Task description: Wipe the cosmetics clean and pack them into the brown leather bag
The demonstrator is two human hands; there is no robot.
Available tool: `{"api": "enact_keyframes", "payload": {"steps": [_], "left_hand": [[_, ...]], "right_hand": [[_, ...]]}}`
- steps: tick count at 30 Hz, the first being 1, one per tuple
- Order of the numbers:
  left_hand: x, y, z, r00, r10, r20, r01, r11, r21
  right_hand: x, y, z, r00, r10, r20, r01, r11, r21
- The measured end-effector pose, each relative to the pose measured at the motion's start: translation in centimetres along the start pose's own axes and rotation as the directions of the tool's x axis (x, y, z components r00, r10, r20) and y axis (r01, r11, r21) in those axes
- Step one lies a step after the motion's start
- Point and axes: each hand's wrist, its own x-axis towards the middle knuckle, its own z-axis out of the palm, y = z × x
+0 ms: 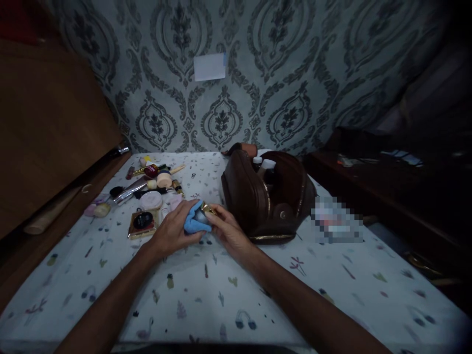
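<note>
A light blue cloth point(192, 222) is gripped in my left hand point(171, 230), its folds wrapped partly around a small item with a shiny gold part point(208, 209). My right hand point(229, 233) pinches that gold part between thumb and fingers. What kind of item it is, I cannot make out; the cloth and fingers cover most of it. Just right of my hands stands an open brown bag point(243, 199), unzipped, with white-capped bottles point(267, 164) inside. Left of my left hand lie a gold-edged compact point(132, 231) with a black round piece point(143, 220) on top and a pale round case point(151, 200).
Several cosmetics, including a silver tube point(130, 191) and a beige jar point(164, 180), cluster at the back left of the patterned tablecloth point(199, 305). A brown leather piece point(249, 149) lies behind the bag. A blurred packet point(335, 221) is at right; a wooden panel point(51, 132) flanks the left.
</note>
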Motion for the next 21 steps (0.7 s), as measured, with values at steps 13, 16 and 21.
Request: {"api": "enact_keyframes", "payload": {"steps": [13,16,21], "left_hand": [[0.2,0.66,0.15,0.99,-0.138,-0.038,0.131,0.98,-0.148],[0.3,0.63,-0.02,0.97,-0.242,0.019,0.236,0.923,-0.303],[0.27,0.82,0.53,0.93,-0.366,0.047,0.326,0.755,-0.568]], "right_hand": [[0.3,-0.02,-0.16,0.999,0.046,0.028,-0.05,0.984,0.171],[0.08,-0.24,0.05,0.999,0.012,0.036,-0.019,0.982,0.186],[-0.23,-0.27,0.15,0.996,-0.073,0.044,0.069,0.994,0.081]]}}
